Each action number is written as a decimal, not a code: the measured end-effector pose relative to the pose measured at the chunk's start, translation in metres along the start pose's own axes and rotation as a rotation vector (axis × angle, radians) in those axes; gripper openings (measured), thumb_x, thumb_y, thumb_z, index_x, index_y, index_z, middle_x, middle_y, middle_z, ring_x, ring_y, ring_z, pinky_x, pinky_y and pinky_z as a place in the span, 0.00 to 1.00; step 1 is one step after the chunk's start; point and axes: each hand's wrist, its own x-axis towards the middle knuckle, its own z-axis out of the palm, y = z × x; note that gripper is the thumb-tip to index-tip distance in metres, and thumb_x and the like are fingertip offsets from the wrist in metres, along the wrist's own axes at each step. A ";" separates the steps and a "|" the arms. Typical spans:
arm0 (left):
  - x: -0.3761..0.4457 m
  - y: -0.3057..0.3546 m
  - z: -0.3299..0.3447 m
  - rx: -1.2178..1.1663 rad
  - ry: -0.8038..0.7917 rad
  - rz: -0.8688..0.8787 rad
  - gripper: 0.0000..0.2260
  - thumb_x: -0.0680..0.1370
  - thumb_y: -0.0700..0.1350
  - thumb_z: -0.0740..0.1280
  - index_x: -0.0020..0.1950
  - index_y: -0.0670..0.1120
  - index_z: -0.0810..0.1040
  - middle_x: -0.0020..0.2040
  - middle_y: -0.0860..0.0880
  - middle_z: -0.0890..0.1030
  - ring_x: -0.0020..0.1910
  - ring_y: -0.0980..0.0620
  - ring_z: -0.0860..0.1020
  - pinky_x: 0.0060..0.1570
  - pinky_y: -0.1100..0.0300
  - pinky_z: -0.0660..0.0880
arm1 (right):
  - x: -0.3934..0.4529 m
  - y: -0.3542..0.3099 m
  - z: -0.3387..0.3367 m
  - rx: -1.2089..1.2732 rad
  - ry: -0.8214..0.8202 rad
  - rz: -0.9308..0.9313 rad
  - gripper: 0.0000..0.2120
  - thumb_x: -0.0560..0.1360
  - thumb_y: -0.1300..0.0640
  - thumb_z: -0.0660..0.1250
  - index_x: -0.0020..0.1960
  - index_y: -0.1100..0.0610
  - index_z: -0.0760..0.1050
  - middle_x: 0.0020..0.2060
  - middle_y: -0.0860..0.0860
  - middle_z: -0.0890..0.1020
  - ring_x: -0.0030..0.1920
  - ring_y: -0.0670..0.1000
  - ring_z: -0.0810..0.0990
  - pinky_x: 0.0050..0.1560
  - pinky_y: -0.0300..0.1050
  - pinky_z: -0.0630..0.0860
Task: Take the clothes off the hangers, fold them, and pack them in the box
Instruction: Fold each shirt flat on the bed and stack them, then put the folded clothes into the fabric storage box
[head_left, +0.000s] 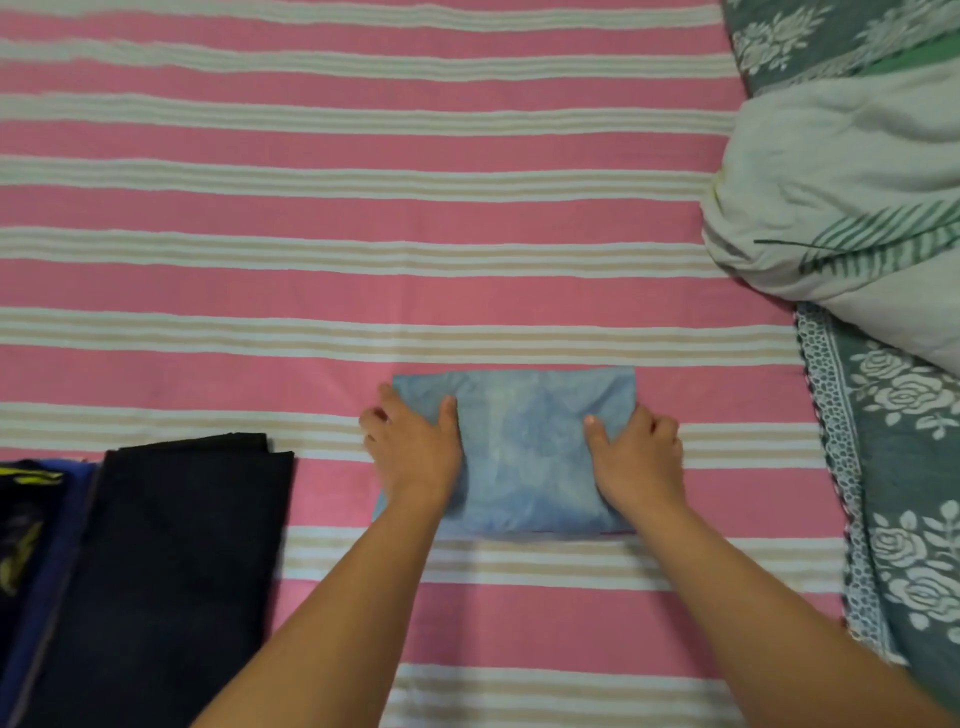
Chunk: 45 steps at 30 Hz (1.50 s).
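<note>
A light blue garment (524, 457) lies folded into a rectangle on the pink striped bed sheet (363, 249). My left hand (413, 441) rests on its left edge, with the thumb on top of the cloth and the fingers over the edge. My right hand (636, 449) grips its right edge, thumb on top and fingers curled over the side. A folded black garment (171, 566) lies at the lower left, beside a dark blue piece with yellow print (31, 519). No hanger or box is in view.
A white pillow with green leaf print (841, 208) lies at the right, on a grey-green blanket with white roses (904, 467) along the bed's right side. Bare striped sheet stretches across the far half of the bed.
</note>
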 end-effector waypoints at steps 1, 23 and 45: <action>0.004 0.000 -0.008 -0.131 -0.113 -0.084 0.39 0.76 0.63 0.68 0.78 0.44 0.60 0.70 0.39 0.70 0.64 0.35 0.74 0.64 0.43 0.73 | 0.001 0.002 -0.005 0.079 -0.036 0.051 0.35 0.79 0.38 0.62 0.74 0.63 0.63 0.67 0.65 0.70 0.66 0.67 0.71 0.66 0.56 0.68; -0.178 -0.295 -0.237 -0.084 0.357 0.014 0.11 0.79 0.49 0.66 0.60 0.50 0.77 0.60 0.50 0.72 0.61 0.44 0.73 0.61 0.52 0.69 | -0.239 -0.255 0.138 0.009 -0.145 -0.595 0.32 0.82 0.46 0.60 0.81 0.56 0.56 0.77 0.63 0.59 0.76 0.63 0.57 0.76 0.60 0.54; -0.160 -0.219 -0.348 0.329 -0.106 0.180 0.17 0.82 0.50 0.60 0.69 0.49 0.75 0.68 0.47 0.76 0.68 0.44 0.73 0.65 0.52 0.70 | -0.321 -0.257 0.032 -0.281 -0.598 -0.545 0.35 0.75 0.49 0.60 0.80 0.53 0.57 0.72 0.61 0.70 0.64 0.58 0.77 0.57 0.46 0.76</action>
